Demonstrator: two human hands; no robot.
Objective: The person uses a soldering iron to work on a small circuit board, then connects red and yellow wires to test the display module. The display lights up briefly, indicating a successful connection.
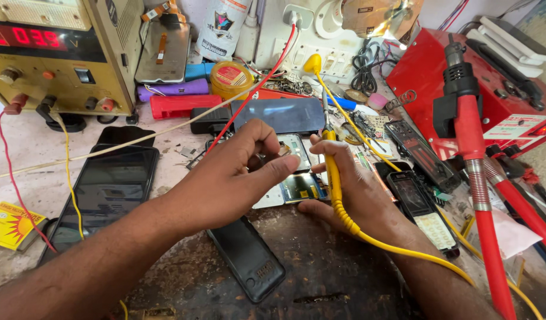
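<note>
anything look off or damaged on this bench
The opened phone under both hands lies with its back off and circuit board bare. The worktop is stained and scarred, and loose parts crowd the area behind the right hand.

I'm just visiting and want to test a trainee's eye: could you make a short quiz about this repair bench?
1. True or false: the right hand holds a yellow-handled probe with a yellow cable.
2. What lies under both hands? A) an opened phone B) a book C) a cup
3. What colour are the digits on the power supply at the far left?

Key
1. True; it is gripped like a pen, tip up.
2. A; its circuit board shows, and the left hand pinches something small above it.
3. Red.
</note>
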